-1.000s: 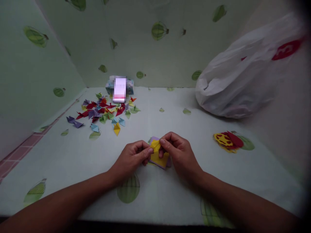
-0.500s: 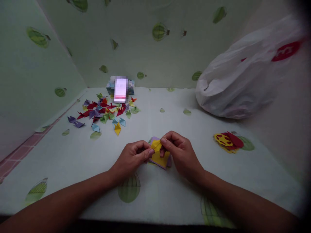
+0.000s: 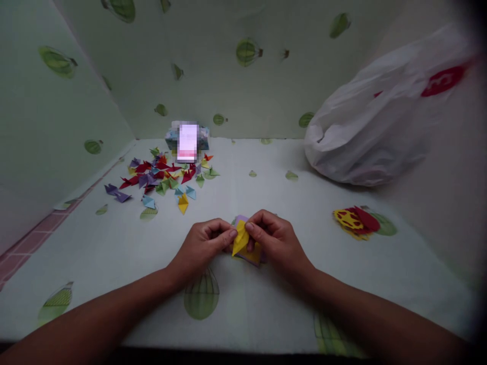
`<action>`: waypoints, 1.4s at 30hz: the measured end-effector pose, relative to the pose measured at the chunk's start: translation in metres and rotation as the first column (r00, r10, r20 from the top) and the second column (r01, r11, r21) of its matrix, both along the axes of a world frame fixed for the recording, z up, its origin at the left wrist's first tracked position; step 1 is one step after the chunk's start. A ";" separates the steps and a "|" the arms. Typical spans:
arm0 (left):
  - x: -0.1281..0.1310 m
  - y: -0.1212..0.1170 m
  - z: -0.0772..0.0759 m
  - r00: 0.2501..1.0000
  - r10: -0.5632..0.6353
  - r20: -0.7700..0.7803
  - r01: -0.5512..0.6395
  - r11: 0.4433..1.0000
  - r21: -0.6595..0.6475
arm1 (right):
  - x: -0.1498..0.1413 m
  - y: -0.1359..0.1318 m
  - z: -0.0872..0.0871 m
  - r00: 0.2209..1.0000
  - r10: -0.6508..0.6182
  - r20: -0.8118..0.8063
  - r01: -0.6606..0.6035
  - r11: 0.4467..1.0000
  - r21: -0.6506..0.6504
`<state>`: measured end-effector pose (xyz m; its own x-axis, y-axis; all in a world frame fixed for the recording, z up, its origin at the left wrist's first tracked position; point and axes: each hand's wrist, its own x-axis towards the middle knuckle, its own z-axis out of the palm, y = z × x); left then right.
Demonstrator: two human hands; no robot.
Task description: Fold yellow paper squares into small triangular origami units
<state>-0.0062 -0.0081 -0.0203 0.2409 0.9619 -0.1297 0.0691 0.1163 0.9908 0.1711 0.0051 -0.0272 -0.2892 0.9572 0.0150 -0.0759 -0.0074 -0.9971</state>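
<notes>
Table surface, balloon-print cover, is taking up most of the view; a matching papered wall is rising behind its far edge. White plastic carrier bag, red-marked, is sitting toward the far right corner, contents unclear. Heap of folded paper pieces, red, purple, green, blue, yellow, is spreading over the far left part, toward the left edge. Left hand is working mid-surface: thumb and index are closing in a pinch on the left side of the folded yellow paper; other fingers are curling under, partly hidden. Right hand is pinching the upper right side, thumb against index; other fingers are bending in behind, exact contact can't tell. Patterned box is standing near the far edge, left of centre, lit phone showing in front, both pixelated. Red and yellow paper cut-outs are lying nearer the right edge. Stack of paper squares, yellow and lilac, is lying mid-surface. Folded yellow paper is sitting between both pinches, over the stack, point aiming at the near edge; touching stack or apart, can't tell. Step in hand: looks like shaping a fold. Next move is probably calling for light, even fingertip pressure along the crease.
</notes>
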 end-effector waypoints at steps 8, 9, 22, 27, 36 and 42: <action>0.001 -0.001 0.000 0.990 0.138 -0.029 -0.136 0.989 0.061 | -0.001 0.001 -0.003 0.993 0.088 -0.085 -0.096 0.991 -0.091; 0.001 -0.001 0.000 0.990 0.136 -0.031 -0.134 0.989 0.064 | -0.001 0.001 -0.003 0.991 0.109 -0.083 -0.117 0.988 -0.100; 0.001 -0.004 -0.004 0.993 0.061 -0.097 -0.047 0.990 0.134 | -0.003 0.000 -0.003 0.992 0.128 -0.005 -0.128 0.989 -0.072; -0.002 -0.003 -0.002 0.975 0.045 -0.219 0.010 0.969 0.246 | -0.001 0.001 -0.001 0.991 0.130 0.032 -0.128 0.991 -0.049; -0.006 0.005 0.001 0.989 -0.008 -0.145 0.026 0.992 0.121 | 0.001 0.001 -0.001 0.973 0.186 0.138 -0.190 0.981 0.023; -0.001 -0.002 -0.001 0.994 0.033 -0.101 -0.025 0.997 0.074 | 0.000 0.001 0.000 0.967 0.140 0.214 -0.158 0.985 0.070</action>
